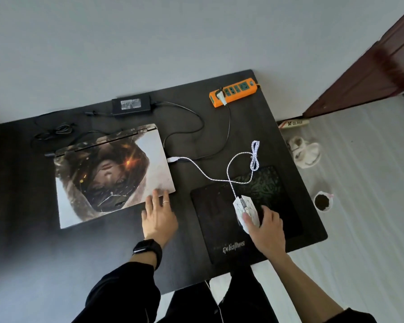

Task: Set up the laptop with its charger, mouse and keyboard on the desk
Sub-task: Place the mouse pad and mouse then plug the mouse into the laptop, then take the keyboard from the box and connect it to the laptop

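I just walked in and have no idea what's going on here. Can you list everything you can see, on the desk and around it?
desk: one, black, against the pale wall
laptop: one, closed, picture-printed lid, desk left
charger brick: one, black, behind the laptop
power strip: one, orange, far right, a plug in it
mouse pad: one, black, desk right
mouse: one, white, on the pad, braided cable running to the laptop
shoe: one, white, floor right
small container: one, dark contents, floor
left hand: fingertips on the laptop's near corner, black watch
right hand: on the mouse
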Demonstrator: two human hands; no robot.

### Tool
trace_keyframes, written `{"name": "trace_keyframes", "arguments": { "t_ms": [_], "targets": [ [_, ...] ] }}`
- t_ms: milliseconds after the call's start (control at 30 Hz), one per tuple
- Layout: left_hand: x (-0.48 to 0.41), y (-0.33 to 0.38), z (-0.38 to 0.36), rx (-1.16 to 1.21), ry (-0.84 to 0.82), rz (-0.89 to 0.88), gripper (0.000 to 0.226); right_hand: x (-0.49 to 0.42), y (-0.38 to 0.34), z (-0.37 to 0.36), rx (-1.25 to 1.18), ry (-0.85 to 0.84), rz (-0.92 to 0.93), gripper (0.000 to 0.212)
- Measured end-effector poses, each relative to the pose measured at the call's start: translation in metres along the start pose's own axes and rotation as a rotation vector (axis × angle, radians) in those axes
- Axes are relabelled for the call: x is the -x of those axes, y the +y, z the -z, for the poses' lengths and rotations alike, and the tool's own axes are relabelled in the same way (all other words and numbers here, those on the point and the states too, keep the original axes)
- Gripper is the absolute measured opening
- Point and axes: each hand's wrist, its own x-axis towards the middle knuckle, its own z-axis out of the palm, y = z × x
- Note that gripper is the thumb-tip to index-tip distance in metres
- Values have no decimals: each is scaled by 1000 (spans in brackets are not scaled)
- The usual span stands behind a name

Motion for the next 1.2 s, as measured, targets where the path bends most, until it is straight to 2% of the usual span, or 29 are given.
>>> {"name": "trace_keyframes", "arguments": {
  "t_ms": [67, 133, 233, 367, 433, 500, 633, 733, 800, 867, 967, 1033, 1200],
  "targets": [
    [26, 25, -13, 156, -36, 69, 66, -10, 18, 9, -15, 112, -91, 69],
    [50, 51, -27, 286, -84, 151, 61, -20, 42, 21, 41, 146, -147, 68],
    [75, 83, -44, 398, -129, 272, 62, -38, 69, 40, 98, 7, -147, 73],
    [94, 113, -55, 499, -166, 402, 72, -69, 98, 58, 55, -172, -39, 44],
    [98, 128, -58, 584, -217, 507, 82, -81, 109, 65, 63, -296, -17, 37],
    [99, 137, -60, 660, -230, 567, 87, -86, 115, 70, 65, -351, 16, 29],
    [101, 137, -65, 725, -204, 567, 81, -86, 126, 68, 18, -320, 76, 16],
    [113, 138, -71, 659, -195, 506, 76, -85, 132, 64, -11, -240, 97, 15],
    [122, 141, -74, 609, -188, 471, 73, -80, 131, 64, -37, -194, 94, 20],
    [130, 147, -76, 578, -198, 436, 71, -73, 129, 67, -23, -140, 118, 37],
    [145, 152, -79, 531, -211, 407, 66, -57, 126, 72, 42, -73, 276, 47],
    [152, 154, -83, 521, -206, 387, 61, -49, 120, 74, 68, -56, 419, 44],
    [183, 140, -79, 645, -121, 431, 50, -6, 79, 61, 14, -110, 921, 29]
  ]
}}
